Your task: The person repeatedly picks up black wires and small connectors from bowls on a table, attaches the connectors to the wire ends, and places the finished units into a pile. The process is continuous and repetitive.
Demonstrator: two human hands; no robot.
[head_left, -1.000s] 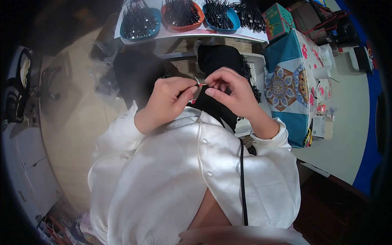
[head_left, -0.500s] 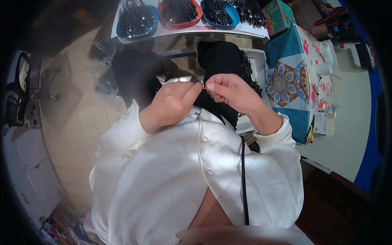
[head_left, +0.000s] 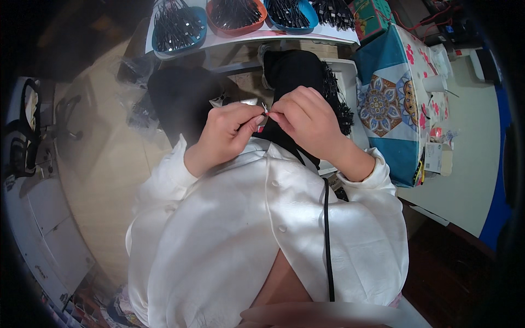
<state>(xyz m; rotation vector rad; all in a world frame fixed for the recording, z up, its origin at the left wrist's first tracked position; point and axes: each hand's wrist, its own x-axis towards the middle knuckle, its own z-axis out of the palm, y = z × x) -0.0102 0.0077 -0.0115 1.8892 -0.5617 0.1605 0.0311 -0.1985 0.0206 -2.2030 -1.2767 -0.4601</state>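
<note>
Above my lap, my left hand and my right hand meet almost fingertip to fingertip. Between them is a small cable end, with a pale tip and a dark, reddish part. Thumb and forefinger of the left hand pinch its dark side. The right fingers are closed at its other side, their tips partly turned away. A small red and white bit shows just below the left fingertips; what it belongs to is unclear.
Blue trays and an orange tray of black cables with metal plugs stand on the white table ahead. Black cables hang over a white bin by my right knee. A patterned cloth covers a surface at right, bearing a small box.
My right hand has rolled over, its back now facing up. The left hand has turned so its thumb shows, and the pale tip now points up between them. The view shifted slightly.
</note>
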